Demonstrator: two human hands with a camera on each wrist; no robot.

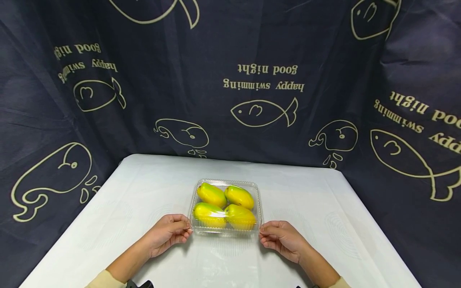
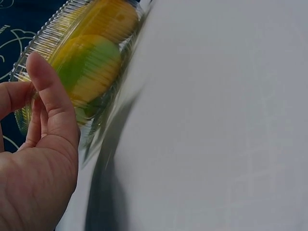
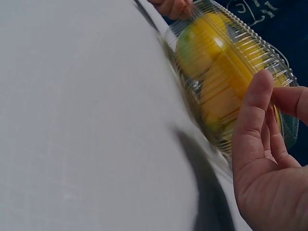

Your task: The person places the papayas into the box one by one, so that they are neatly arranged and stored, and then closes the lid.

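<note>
A clear plastic clamshell box with ribbed sides holds several yellow-green mangoes, seen through the plastic. My left hand pinches the box's near left corner between thumb and fingers. At the near right corner, my right hand pinches the rim in the same way. Both wrist views show the thumbs against the edge of the box, with mangoes behind the ribbed wall. In the right wrist view, the fingers of the left hand appear at the far end of the box.
A white cloth covers the table, with faint curved patterns on it. Behind it and at both sides hangs a dark blue curtain printed with fish, whales and upside-down lettering.
</note>
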